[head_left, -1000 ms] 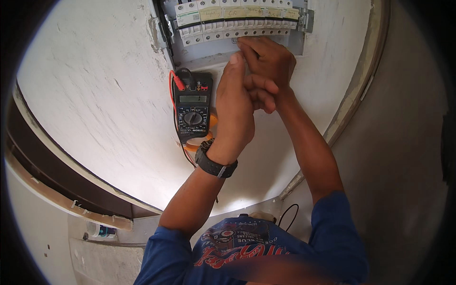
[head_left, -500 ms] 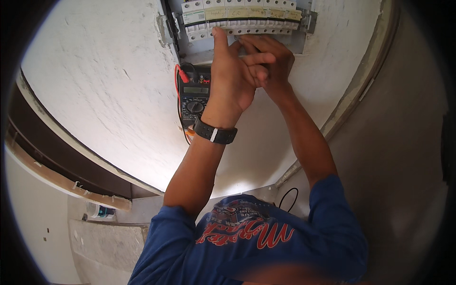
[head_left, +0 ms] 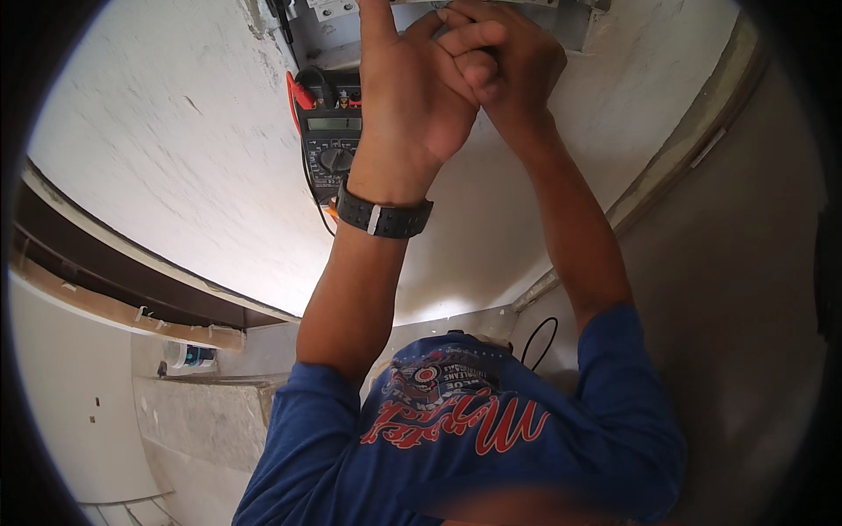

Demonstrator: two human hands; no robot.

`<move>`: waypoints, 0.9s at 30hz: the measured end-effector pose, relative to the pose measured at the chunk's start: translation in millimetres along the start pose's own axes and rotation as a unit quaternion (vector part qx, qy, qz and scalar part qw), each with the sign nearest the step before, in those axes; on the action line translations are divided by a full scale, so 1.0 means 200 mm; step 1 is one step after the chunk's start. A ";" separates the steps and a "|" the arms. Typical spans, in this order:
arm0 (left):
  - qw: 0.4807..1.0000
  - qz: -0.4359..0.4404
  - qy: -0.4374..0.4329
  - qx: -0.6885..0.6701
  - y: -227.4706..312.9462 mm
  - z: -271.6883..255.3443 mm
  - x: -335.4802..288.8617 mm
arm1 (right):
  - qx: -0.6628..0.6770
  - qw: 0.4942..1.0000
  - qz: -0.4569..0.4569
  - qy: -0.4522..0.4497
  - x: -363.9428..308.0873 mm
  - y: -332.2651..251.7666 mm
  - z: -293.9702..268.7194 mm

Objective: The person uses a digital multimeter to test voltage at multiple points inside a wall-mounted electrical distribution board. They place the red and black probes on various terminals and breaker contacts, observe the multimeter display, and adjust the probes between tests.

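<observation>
My left hand [head_left: 412,105] is raised to the lower edge of a row of white circuit breakers [head_left: 333,10], most of which lies beyond the top edge. Its thumb stretches up, its other fingers bend loosely, and nothing shows in the palm. A black strap [head_left: 386,216] circles that wrist. Close against it, on the right, my right hand [head_left: 524,70] has its fingers curled, with their tips near the breakers; what they pinch is hidden. Left of my left hand, a black multimeter [head_left: 326,145] stands against the wall, partly covered by hand and wrist.
A red plug [head_left: 301,93] and dark leads are at the multimeter's top. The breakers sit in a recess in the pale wall [head_left: 175,167]. A dark cable loop [head_left: 539,346] shows beside my right sleeve. At lower left, a white bucket [head_left: 187,355] stands near a ledge [head_left: 202,419].
The view has shifted, so the breakers and multimeter sit higher in the picture and most breakers are cut off. Both hands stay close together at the breaker row in much the same pose.
</observation>
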State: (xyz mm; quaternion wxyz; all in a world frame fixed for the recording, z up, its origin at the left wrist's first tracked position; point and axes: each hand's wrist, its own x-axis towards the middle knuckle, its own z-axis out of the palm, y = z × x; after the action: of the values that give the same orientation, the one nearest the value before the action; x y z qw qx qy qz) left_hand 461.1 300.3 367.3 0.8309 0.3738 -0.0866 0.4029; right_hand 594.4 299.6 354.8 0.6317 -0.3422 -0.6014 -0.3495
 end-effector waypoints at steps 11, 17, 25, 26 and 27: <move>0.997 0.046 -0.050 0.048 0.00 0.01 -0.01 | -0.029 0.999 0.027 -0.032 -0.01 -0.03 -0.02; 0.991 0.095 0.002 0.093 -0.09 0.06 -0.03 | 0.063 0.991 0.084 -0.082 0.00 -0.03 -0.07; 0.995 0.049 -0.079 0.032 -0.10 0.09 -0.03 | 0.078 0.989 0.090 -0.088 0.00 -0.01 -0.12; 0.997 0.036 -0.065 0.027 -0.10 0.08 -0.03 | 0.051 0.991 0.095 -0.079 0.00 0.00 -0.11; 0.998 0.025 -0.055 0.020 -0.09 0.07 -0.04 | 0.023 0.993 0.096 -0.071 0.00 0.00 -0.09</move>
State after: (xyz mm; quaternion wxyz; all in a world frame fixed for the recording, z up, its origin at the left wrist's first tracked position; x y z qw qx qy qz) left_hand 470.7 279.1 364.4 0.8067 0.4097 -0.1332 0.4044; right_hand 603.9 285.2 353.2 0.6258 -0.4072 -0.6171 -0.2483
